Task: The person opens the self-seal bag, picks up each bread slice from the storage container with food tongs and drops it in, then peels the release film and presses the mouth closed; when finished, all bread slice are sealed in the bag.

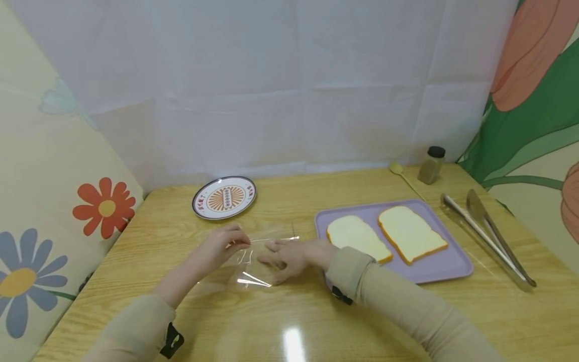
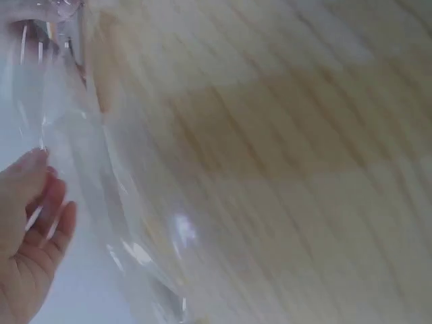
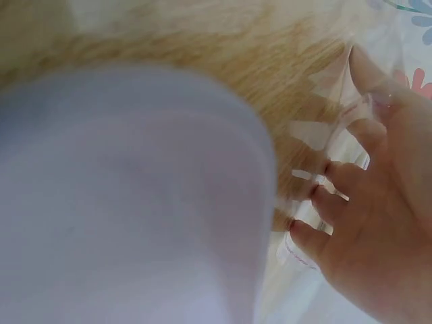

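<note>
A clear plastic bag (image 1: 253, 277) lies on the wooden table between the two hands, its creases catching the light. My left hand (image 1: 222, 245) pinches its upper edge between thumb and forefinger; in the left wrist view the film (image 2: 101, 175) hangs beside that hand (image 2: 34, 236). Across from it, my right hand (image 1: 289, 259) rests on the bag with its fingers spread. The right wrist view has these fingers (image 3: 344, 179) touching the film, near a strip with small red print (image 3: 297, 256).
Right of the hands, a purple tray (image 1: 445, 269) bears two bread slices (image 1: 411, 234), with the right forearm over its near-left corner. A round plate (image 1: 224, 198) sits behind. Tongs (image 1: 488, 236), a spoon (image 1: 396, 168) and a black-capped jar (image 1: 431, 166) lie or stand at right.
</note>
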The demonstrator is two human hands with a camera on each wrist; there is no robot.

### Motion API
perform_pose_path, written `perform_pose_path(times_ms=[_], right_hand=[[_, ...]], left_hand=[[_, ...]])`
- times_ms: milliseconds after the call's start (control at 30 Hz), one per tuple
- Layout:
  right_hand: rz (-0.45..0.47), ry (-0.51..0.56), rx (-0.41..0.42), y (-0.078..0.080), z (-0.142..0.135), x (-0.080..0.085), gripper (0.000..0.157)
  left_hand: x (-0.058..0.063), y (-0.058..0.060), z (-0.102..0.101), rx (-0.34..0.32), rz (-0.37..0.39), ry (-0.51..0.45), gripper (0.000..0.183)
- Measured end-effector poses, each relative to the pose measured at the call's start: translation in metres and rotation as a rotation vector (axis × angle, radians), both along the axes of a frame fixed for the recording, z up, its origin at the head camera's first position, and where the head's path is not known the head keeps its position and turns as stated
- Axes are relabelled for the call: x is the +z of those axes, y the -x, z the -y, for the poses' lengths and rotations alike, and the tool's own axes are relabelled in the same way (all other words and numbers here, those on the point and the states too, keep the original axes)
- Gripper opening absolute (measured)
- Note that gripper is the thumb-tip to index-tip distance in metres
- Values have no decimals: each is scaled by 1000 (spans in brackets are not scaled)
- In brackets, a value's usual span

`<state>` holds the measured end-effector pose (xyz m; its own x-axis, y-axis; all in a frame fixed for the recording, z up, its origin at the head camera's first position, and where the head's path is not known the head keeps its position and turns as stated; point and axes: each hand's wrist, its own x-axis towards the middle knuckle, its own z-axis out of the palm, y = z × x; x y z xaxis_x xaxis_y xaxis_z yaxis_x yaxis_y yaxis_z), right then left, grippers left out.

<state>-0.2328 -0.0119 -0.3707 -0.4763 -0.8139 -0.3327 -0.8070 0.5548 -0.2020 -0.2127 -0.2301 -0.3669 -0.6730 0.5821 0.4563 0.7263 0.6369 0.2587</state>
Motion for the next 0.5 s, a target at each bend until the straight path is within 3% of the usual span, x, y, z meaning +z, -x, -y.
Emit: perform_pose_path(times_ms=[100,200,300,500], right_hand=[[13,23,-12,0,0,1,69],[11,56,-11,0,0,2,72],[1,70,3,1,1,1,74],[-22,62,-16,3,2,2,77]], left_hand=[[1,-2,-3,61,2,48,11],[2,-6,-9,146,50,110,9],[0,-9,-14,190,76,124,9],[-2,-6,-15,70,10,72,13]])
